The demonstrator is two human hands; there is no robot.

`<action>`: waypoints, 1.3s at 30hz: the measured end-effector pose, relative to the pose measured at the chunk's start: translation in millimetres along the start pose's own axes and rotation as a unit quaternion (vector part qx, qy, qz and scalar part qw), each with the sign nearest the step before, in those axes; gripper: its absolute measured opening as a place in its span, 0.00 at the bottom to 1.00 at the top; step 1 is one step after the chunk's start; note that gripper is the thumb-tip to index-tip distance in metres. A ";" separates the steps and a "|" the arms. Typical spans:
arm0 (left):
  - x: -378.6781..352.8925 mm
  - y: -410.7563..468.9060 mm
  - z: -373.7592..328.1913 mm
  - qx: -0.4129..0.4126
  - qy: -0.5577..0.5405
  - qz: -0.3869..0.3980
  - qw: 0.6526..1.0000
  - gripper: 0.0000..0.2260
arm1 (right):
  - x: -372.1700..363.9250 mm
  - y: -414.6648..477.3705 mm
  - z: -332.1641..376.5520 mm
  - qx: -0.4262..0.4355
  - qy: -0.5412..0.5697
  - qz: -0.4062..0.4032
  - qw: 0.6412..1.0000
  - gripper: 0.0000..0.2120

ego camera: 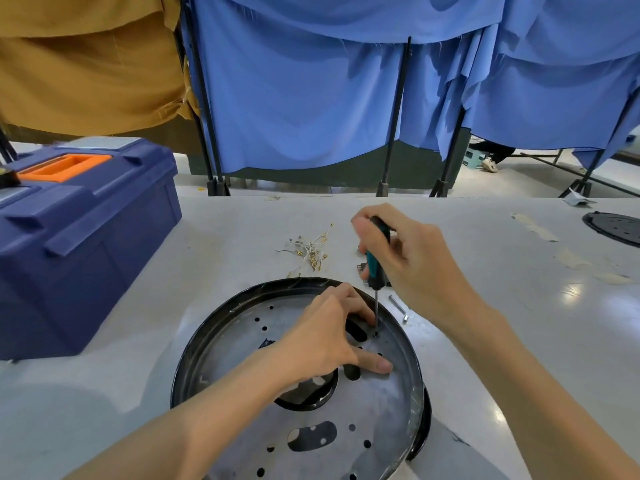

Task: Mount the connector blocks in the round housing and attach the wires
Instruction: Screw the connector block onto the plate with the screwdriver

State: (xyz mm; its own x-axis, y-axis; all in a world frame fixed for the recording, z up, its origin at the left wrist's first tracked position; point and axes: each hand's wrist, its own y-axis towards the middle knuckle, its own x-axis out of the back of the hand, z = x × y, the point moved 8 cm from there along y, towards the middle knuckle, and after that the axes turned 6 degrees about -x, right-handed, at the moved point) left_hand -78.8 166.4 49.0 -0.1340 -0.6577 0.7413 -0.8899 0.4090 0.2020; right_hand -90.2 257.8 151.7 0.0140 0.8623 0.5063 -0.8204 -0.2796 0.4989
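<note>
The round housing (242, 368), a black-rimmed metal pan with several holes and slots, lies on the table in front of me. My right hand (408, 258) grips a teal-and-black screwdriver (375, 258) held upright, its tip down in a hole near the housing's far right rim. My left hand (329, 337) rests inside the housing beside the tip, thumb pressed flat on the plate and fingertips close to the shaft. What lies under those fingers is hidden. A loose bunch of thin wires with brass terminals (311, 249) lies on the table beyond the housing.
A large blue toolbox (79, 237) with an orange handle stands at the left. A small metal bolt (398, 306) lies just right of the housing. Small dark parts (361, 266) lie behind the screwdriver. Another round black housing (614, 227) sits at the far right edge. Blue curtains hang behind the table.
</note>
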 end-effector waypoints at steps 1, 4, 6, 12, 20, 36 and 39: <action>0.2 -0.2 0.6 0.000 -0.004 -0.002 1.000 0.22 | 2.7 -0.2 -0.7 0.004 -0.023 0.012 1.000 0.12; 0.6 0.7 0.6 -0.006 -0.002 -0.003 1.000 0.22 | 12.6 -0.1 -4.9 -0.009 0.014 0.062 0.998 0.09; 0.4 0.9 1.3 -0.007 -0.005 -0.003 1.000 0.22 | 18.1 -0.4 -5.6 -0.005 0.027 0.063 0.998 0.11; 1.3 -0.6 2.5 -0.010 -0.014 -0.016 1.000 0.21 | 20.3 -0.5 11.8 0.086 -0.096 -0.070 0.989 0.08; 1.1 -1.7 1.6 -0.008 -0.011 -0.017 1.000 0.22 | 20.0 -10.2 10.1 0.079 -0.170 -0.178 0.966 0.10; 1.6 -0.9 1.6 -0.018 -0.020 -0.027 0.999 0.22 | 19.6 -14.5 15.5 0.092 -0.127 -0.039 0.987 0.13; 1.2 -1.5 1.9 -0.013 -0.026 -0.025 0.999 0.23 | 26.5 -13.3 11.6 0.050 -0.172 -0.100 0.979 0.09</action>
State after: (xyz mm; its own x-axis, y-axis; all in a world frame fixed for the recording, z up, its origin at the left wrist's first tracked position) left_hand -78.5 163.8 48.4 -0.1120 -0.7100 0.6953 -0.8849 0.3896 0.2553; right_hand -72.3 279.5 166.7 0.3735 0.7158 0.5900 -0.7221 -0.1749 0.6693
